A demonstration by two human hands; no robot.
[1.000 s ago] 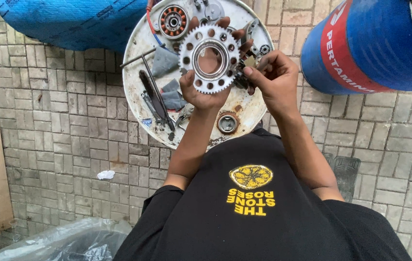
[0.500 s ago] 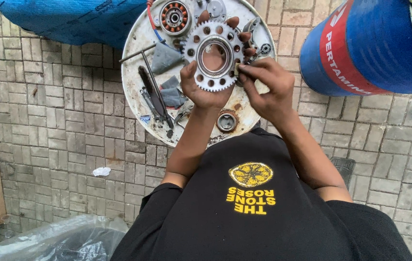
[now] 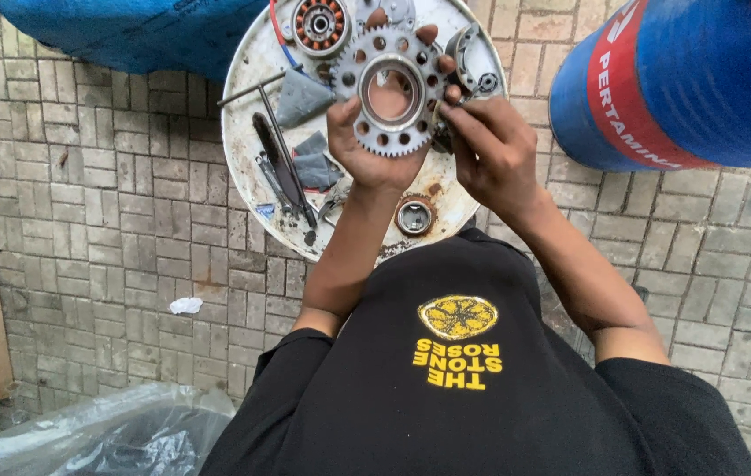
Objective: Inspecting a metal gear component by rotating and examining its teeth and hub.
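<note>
A grey toothed sprocket with a ring of round holes is held up flat over a round white metal tray. My left hand grips it from below, fingers showing through the centre opening. My right hand pinches the sprocket's right edge, where a small dark part is hard to make out. Both forearms reach out from a black shirt with a yellow print.
On the tray lie a copper-wound stator, a T-handle wrench, grey rags, a round bearing part and small fittings. A blue drum stands right, a blue tarp top left, clear plastic sheeting bottom left.
The sprocket and both hands stay together over the tray. My right hand has shifted slightly along the sprocket's right edge. The view has drifted a little.
</note>
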